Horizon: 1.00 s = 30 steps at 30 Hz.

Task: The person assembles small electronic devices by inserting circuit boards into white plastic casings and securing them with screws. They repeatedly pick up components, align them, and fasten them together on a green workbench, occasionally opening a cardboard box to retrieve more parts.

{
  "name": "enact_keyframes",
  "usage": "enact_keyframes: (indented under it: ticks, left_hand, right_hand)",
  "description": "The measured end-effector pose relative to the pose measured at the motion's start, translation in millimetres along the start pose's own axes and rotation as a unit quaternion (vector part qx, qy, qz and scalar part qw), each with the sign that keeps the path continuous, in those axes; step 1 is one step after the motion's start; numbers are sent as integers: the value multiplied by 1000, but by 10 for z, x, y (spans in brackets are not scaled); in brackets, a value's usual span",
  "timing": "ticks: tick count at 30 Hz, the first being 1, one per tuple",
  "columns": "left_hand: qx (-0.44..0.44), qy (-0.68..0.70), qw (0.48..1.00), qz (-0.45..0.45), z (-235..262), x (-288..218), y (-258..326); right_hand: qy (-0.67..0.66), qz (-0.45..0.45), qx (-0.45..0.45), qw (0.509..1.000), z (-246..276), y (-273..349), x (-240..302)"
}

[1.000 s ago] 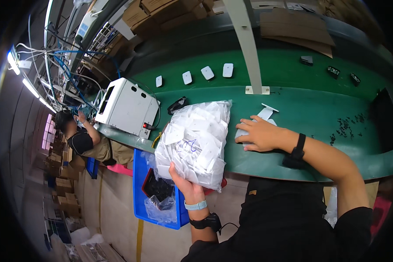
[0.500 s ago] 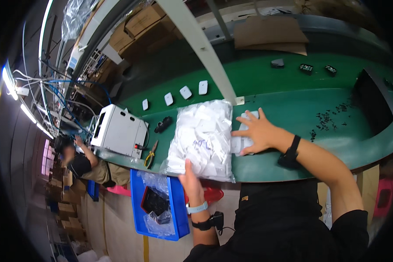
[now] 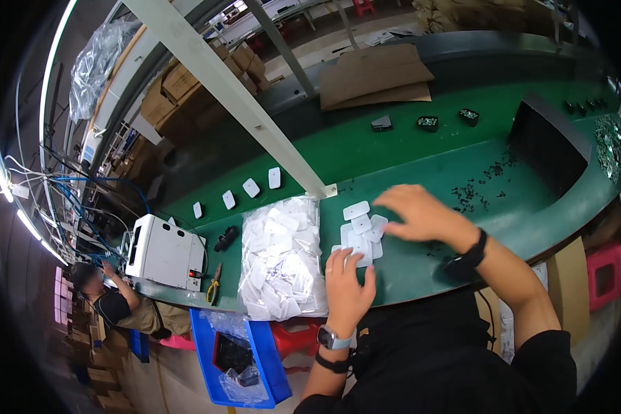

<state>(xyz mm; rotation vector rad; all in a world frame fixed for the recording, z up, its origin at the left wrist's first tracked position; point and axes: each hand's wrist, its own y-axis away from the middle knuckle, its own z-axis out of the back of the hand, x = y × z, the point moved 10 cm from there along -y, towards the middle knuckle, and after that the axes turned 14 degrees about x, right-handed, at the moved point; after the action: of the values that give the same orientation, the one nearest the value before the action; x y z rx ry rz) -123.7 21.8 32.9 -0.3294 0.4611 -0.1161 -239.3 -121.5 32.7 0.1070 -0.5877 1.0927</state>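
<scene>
A small heap of white rounded plastic plates (image 3: pixel 357 240) lies on the green bench, just right of a clear plastic bag (image 3: pixel 281 259) filled with similar white pieces. My left hand (image 3: pixel 348 284) is at the heap's near edge, fingers apart and fingertips over the nearest plates; whether they touch is unclear. To the right of the heap my right hand (image 3: pixel 417 212) hovers with its fingers spread, a little blurred, and nothing shows in it.
A white machine (image 3: pixel 167 252), yellow-handled pliers (image 3: pixel 214 284) and a black part (image 3: pixel 225 239) are left. Single plates (image 3: pixel 251 188) line the far strip. Small black pieces (image 3: pixel 470 196) and a black bin (image 3: pixel 546 143) lie right. Below the bench edge sits a blue crate (image 3: pixel 277 369).
My left hand has left the bag's near side and moved right to the heap. My right hand has come off the plates, uncovering them. The whole view has shifted.
</scene>
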Motion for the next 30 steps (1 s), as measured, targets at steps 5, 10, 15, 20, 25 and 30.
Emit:
enact_keyframes:
  ticks: [5,10,15,20,25,30]
  left_hand:
    - [167,34,985,-38,-475,-91,-1010]
    - [233,28,971,49,-738,475,-2175]
    - [159,-74,984,-4,-1247,622,-3340]
    - [137,-135,981,-5,-1712,850,-3809]
    - [176,-185,965,-63,-1815,881,-3829]
    - [78,354,931,39,-1160,794,-3412]
  right_hand:
    - [-74,-145,-69,984,551,748,-906]
    - [-139,-154,-51,977,589,667,-1107]
    - [-89,-131,-156,975,872,833,-1390]
    - [-67,-75,-167,981,809,951,-1322]
    - [-90,-9,-45,995,416,784,-1168]
    - [-94,29,20,995,194,755,-987]
